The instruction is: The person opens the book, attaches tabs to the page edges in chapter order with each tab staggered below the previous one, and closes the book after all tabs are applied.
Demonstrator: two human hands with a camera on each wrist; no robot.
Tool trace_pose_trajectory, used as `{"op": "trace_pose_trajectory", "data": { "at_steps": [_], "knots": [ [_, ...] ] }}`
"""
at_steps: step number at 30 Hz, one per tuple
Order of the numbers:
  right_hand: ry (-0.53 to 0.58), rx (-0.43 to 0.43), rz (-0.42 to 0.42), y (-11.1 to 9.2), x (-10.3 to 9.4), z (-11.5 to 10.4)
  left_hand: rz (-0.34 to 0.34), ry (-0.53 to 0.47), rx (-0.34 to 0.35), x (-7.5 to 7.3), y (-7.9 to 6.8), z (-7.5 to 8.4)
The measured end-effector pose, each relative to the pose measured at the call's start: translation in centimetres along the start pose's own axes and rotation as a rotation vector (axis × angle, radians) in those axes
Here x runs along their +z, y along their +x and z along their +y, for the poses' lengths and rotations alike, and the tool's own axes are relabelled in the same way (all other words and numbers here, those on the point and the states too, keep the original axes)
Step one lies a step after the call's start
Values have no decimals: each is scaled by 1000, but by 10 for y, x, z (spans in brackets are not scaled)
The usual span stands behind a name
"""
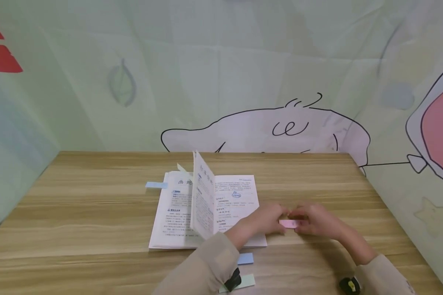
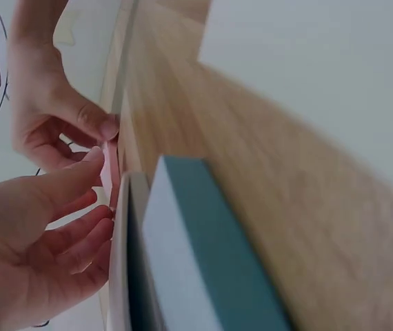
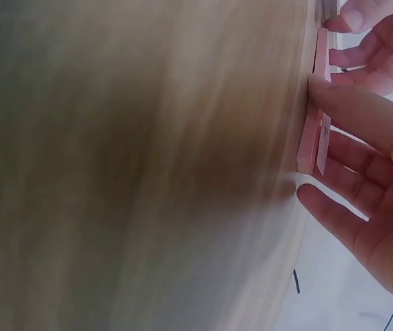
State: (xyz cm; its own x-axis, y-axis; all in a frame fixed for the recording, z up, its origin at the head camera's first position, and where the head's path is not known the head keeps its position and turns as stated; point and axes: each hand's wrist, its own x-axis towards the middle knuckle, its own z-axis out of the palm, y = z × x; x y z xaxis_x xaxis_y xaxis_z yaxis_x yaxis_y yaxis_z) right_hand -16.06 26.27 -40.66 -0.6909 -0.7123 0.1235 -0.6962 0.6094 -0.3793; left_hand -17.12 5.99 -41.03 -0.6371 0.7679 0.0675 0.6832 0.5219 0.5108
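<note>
A small pink sticky-note pad (image 1: 288, 223) is between my two hands, right of the open book (image 1: 238, 205). In the right wrist view, the right hand (image 3: 383, 165) grips the near part of the pink pad (image 3: 309, 145), thumb on one face and fingers behind. A pink sheet stands slightly away from the pad there. The left hand (image 1: 267, 217) pinches the pad's other end; in the left wrist view, the left hand (image 2: 52, 241) has its thumb and fingertips at the pink edge. The book lies with a few pages standing upright in its middle.
A light blue tab (image 1: 156, 185) sticks out from the book's left edge, and a pale one (image 1: 182, 167) from its top. Near the left sleeve lie a blue pad (image 1: 245, 258) and a pale green pad (image 1: 248, 281). Behind the wooden table (image 1: 96, 184) hangs a printed cloth.
</note>
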Motion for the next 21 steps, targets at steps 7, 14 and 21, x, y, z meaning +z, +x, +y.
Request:
{"op": "trace_pose_trajectory", "data": {
  "at_steps": [7, 14, 21],
  "knots": [
    [37, -19, 8, 0, 1, -1, -4, 170, -21, 6, 5, 10],
    [127, 58, -13, 1, -4, -5, 22, 103, -55, 5, 1, 9],
    [144, 55, 2, 9, -12, -11, 90, -10, -70, -6, -5, 3]
  ]
}}
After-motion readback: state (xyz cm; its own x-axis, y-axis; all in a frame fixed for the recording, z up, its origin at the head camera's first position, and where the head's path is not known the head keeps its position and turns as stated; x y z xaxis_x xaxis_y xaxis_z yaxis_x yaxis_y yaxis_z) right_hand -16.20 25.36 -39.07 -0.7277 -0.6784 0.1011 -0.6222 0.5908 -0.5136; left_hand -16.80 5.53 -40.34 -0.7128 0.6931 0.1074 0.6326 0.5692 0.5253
